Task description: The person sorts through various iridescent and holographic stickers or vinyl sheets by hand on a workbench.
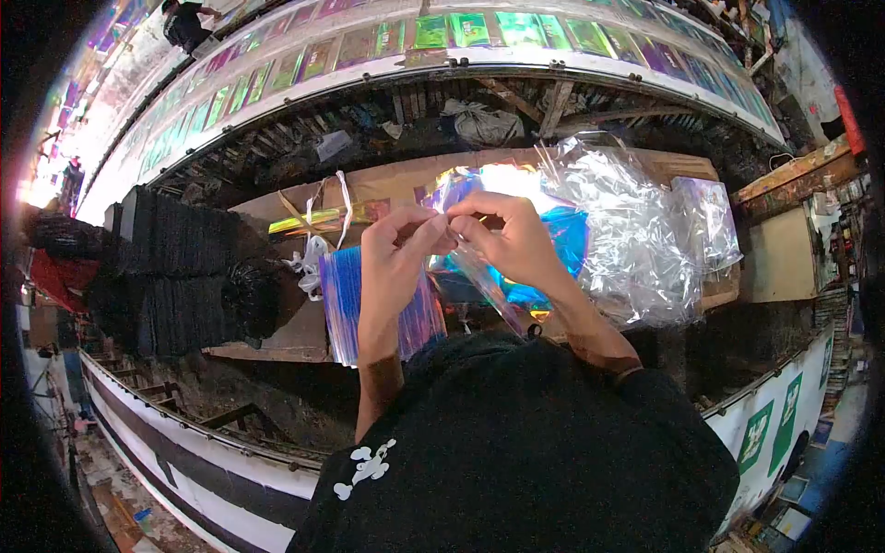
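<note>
My left hand (398,253) and my right hand (505,236) meet over the cardboard-covered table (267,217), with fingertips pinched on the edge of a clear plastic bag (484,281). The bag hangs down between my hands toward my body. Below and left of them is a stack of blue-violet shiny sheets (341,304). Just right of my right hand lies iridescent blue film (564,241). A heap of clear plastic bags (636,240) spreads farther right.
Black stacked pieces (175,267) stand at the left. White plastic strips (313,263) lie beside the sheets. A packed bundle (708,221) sits at the right end. Behind runs a long rack of shiny panels (470,29). A person (187,26) is at the far upper left.
</note>
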Demonstrator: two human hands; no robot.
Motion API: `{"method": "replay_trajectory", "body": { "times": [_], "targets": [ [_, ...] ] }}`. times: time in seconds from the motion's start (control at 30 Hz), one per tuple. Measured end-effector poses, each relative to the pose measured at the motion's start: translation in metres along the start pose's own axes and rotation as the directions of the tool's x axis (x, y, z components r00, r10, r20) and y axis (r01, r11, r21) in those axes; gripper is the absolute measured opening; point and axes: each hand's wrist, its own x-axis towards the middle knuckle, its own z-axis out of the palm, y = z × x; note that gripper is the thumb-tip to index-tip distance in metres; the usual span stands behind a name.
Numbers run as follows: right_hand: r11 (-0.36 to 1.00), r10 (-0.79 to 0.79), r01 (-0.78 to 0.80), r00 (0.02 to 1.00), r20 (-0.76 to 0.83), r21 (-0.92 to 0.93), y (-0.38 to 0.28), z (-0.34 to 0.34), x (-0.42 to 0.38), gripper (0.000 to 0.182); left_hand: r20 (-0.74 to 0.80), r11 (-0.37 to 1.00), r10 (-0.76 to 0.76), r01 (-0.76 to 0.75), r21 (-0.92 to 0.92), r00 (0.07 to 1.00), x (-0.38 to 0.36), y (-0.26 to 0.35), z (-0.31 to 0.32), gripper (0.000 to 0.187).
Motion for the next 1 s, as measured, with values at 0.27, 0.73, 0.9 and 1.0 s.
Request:
{"method": "replay_trajectory", "body": {
  "times": [0.27, 0.73, 0.9, 1.0],
  "targets": [
    [0.993, 0.053, -0.059, 0.997, 0.059, 0.100, 0.009, -0.013, -0.004, 0.016, 0.019, 0.998, -0.070, 0.071, -0.003, 0.997, 0.004, -0.015, 0.004, 0.019],
    [0.968, 0.150, -0.184, 0.970, 0.193, 0.169, 0.026, -0.048, -0.008, 0.015, 0.073, 0.988, -0.147, 0.142, 0.061, 0.986, 0.012, -0.023, 0.025, 0.020],
    [0.978, 0.145, -0.175, 0.963, 0.228, 0.118, 0.025, -0.052, -0.007, 0.017, 0.134, 0.988, -0.139, 0.128, 0.083, 0.981, 0.013, -0.026, 0.025, 0.019],
    [0.963, 0.149, -0.194, 0.962, 0.230, 0.188, 0.022, -0.051, -0.006, 0.016, 0.141, 0.992, -0.129, 0.125, 0.033, 0.982, 0.014, -0.020, 0.024, 0.019]
  ]
}}
